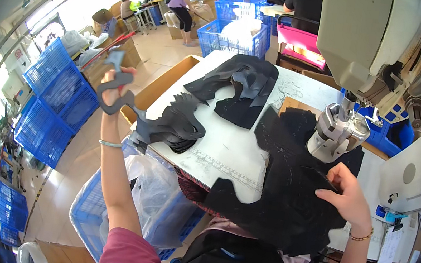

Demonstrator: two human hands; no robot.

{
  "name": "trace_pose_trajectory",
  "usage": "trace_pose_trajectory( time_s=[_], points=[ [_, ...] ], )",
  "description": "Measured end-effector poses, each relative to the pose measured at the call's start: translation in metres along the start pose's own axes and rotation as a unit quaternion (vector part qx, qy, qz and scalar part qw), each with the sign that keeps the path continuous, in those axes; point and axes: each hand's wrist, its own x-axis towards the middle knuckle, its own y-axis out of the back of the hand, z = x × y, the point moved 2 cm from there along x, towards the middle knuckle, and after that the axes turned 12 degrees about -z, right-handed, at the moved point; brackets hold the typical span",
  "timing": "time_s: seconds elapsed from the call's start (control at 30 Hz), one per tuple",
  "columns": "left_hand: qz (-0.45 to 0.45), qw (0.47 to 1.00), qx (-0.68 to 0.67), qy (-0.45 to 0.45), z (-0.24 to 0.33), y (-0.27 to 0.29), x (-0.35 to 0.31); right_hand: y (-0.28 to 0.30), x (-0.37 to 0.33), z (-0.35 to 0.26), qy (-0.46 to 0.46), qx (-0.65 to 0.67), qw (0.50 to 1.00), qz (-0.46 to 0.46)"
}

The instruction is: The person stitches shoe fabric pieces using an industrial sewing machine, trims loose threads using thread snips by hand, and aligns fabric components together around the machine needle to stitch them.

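My left hand (113, 92) is raised off the table's left edge, its fingers closed on a wavy dark grey cut piece (124, 100). Below it, a pile of similar dark cut pieces (179, 125) lies at the table's left side. My right hand (343, 194) pinches the edge of a large black fabric piece (292, 195), just in front of the sewing machine head (335, 132). That fabric drapes over the front edge of the table (228, 155) toward my lap. Farther back lies another stack of black cut pieces (248, 88).
A blue crate (86, 197) lined with clear plastic stands below the table's left edge. Stacked blue crates (57, 103) are at the left. A cardboard box (166, 80) sits beside the table. Other people work in the background, one seated near a pink chair (299, 39).
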Motion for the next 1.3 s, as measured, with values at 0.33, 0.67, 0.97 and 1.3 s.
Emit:
trace_pose_trajectory(
  time_s=[0.33,0.67,0.97,1.3],
  points=[
    [-0.003,0.926,-0.376,-0.038,0.119,-0.021,0.031,0.018,0.0,-0.014,0.146,0.001,0.974,0.175],
    [-0.372,0.758,-0.493,0.209,0.284,-0.261,-0.102,0.006,0.014,-0.012,0.191,-0.179,0.928,0.264],
    [-0.307,0.93,-0.2,0.021,0.28,-0.293,-0.108,0.007,0.012,-0.014,0.223,-0.035,0.951,0.21],
    [-0.499,0.833,-0.168,-0.171,0.338,-0.221,-0.034,0.018,-0.042,-0.065,0.139,0.004,0.988,0.069]
  ],
)
